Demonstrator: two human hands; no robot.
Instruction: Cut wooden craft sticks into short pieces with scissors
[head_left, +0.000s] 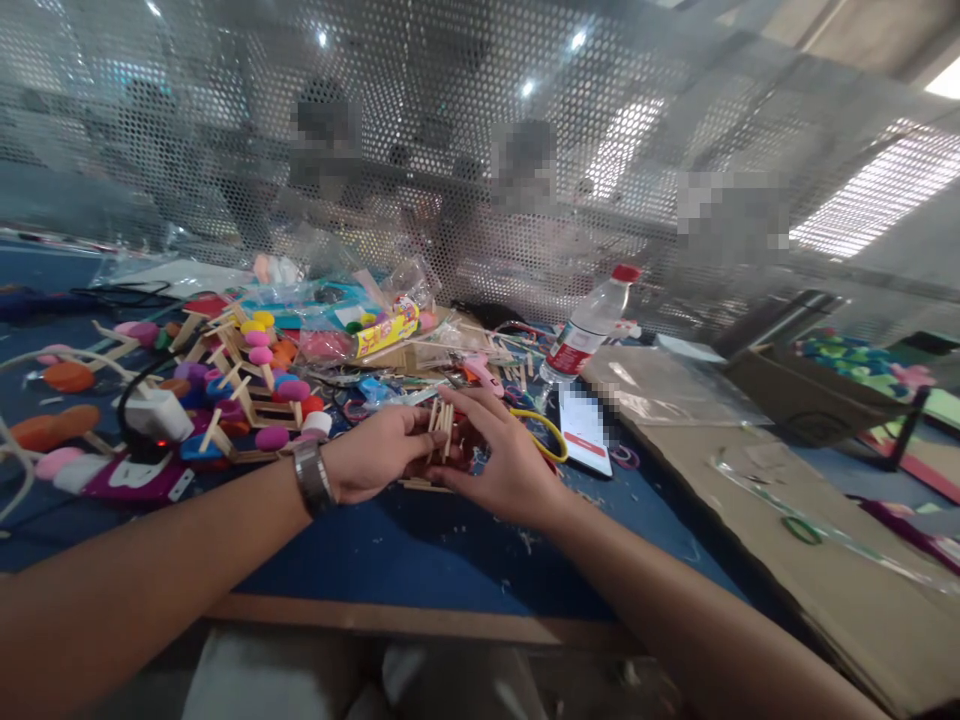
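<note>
Just above the blue table, my left hand [382,450] pinches a small bundle of wooden craft sticks [442,430] between thumb and fingers. My right hand [499,455] curls around the other side of the bundle, its fingers closed on it and partly hidden. More craft sticks [427,486] lie on the table under the hands. Behind them rests a pink glue gun [481,373]. A yellow ring-shaped cord [553,437] shows beside my right hand.
A phone [583,430] and a water bottle [589,330] stand right of the hands. Leftward are stick structures with coloured foam pieces [292,390], a purple power strip [131,480] and a white plug [159,413]. Cardboard [750,530] covers the right side; a perforated screen [420,120] rises behind.
</note>
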